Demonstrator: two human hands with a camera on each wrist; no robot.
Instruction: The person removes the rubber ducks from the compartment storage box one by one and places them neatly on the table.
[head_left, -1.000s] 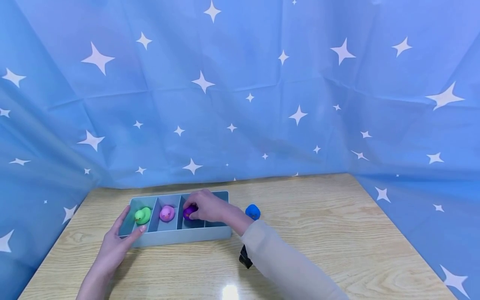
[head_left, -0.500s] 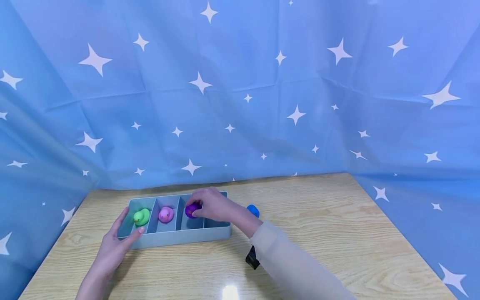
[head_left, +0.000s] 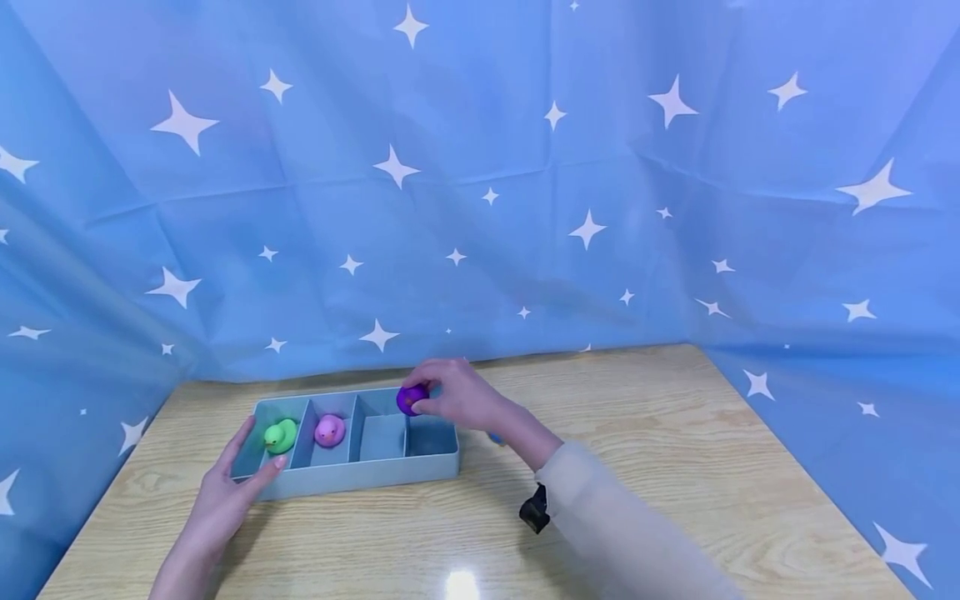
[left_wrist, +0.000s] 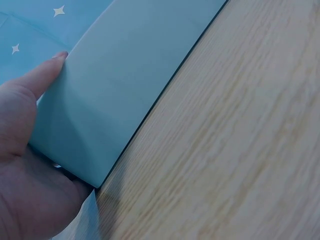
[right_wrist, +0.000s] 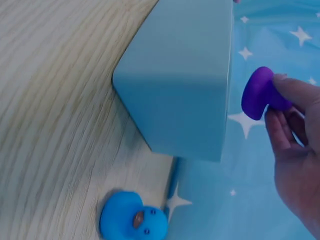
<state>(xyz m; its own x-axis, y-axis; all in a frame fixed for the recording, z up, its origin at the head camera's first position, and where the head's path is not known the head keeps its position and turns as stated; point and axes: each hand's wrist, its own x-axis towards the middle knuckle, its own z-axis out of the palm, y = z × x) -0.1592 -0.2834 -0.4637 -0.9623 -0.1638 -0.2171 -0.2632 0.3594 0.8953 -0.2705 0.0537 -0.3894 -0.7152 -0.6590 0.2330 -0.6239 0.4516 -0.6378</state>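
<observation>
My right hand (head_left: 467, 395) pinches a purple rubber duck (head_left: 412, 400) between thumb and fingers. In the head view the duck is over the back of the divider between the two right compartments; the right wrist view shows the duck (right_wrist: 260, 95) held clear above the rim. A grey-blue divided box (head_left: 360, 477) sits on the table. At its left end my left hand (head_left: 225, 493) grips the corner, thumb over the front wall, as the left wrist view of the box (left_wrist: 120, 85) confirms. A green rubber duck (head_left: 281, 436) occupies the leftmost compartment, a pink one (head_left: 329, 431) the compartment beside it.
Right of the box lies a blue rubber duck (right_wrist: 132, 217), mostly covered by my right wrist in the head view. A black strap-like piece (head_left: 535, 510) hangs under the right sleeve. Behind the wooden table (head_left: 675, 467) a starry blue cloth (head_left: 480, 183) rises.
My right hand has lifted the purple duck up and rightward, out of the third compartment from the left. The left hand keeps its grip on the box.
</observation>
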